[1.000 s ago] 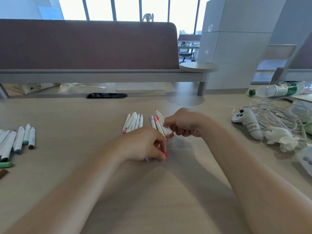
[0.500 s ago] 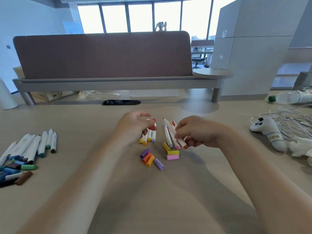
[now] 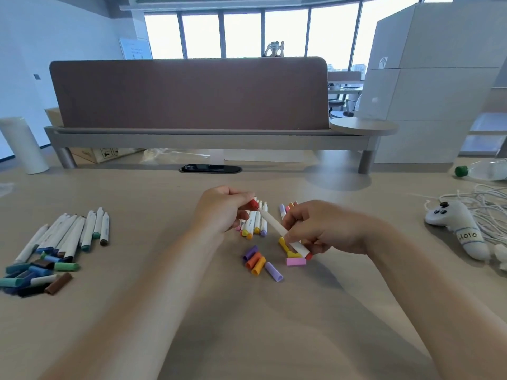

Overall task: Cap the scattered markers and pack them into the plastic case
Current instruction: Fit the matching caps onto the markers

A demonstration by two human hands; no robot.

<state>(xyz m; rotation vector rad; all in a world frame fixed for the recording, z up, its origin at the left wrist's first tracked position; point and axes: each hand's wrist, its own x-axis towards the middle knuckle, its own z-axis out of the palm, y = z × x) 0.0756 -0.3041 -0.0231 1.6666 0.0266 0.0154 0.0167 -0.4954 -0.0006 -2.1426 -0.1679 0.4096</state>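
l hand (image 3: 222, 212) pinches a red cap (image 3: 251, 204) btw thumb + fingers. r hand (image 3: 326, 229) is curled round a white marker (image 3: 274, 224), bare tip aimed up-left at the cap, close but not touching. marker looks light, stiff, smooth plastic, prob slippery, so hold mid-barrel, not near the tip. cap is tiny and easy to drop, so pinch its closed end. more markers (image 3: 256, 222) lie in a row on the desk (image 3: 137, 204) just behind the hands. loose caps (image 3: 259, 266) (purple, orange, lilac, pink, yellow) sit right under the r hand and could get knocked. bigger marker pile (image 3: 68, 234) w/ dark caps far left. toy pad (image 3: 461, 229), cables (image 3: 491, 207), bottle (image 3: 485, 171) at right, well apart. no case in view.
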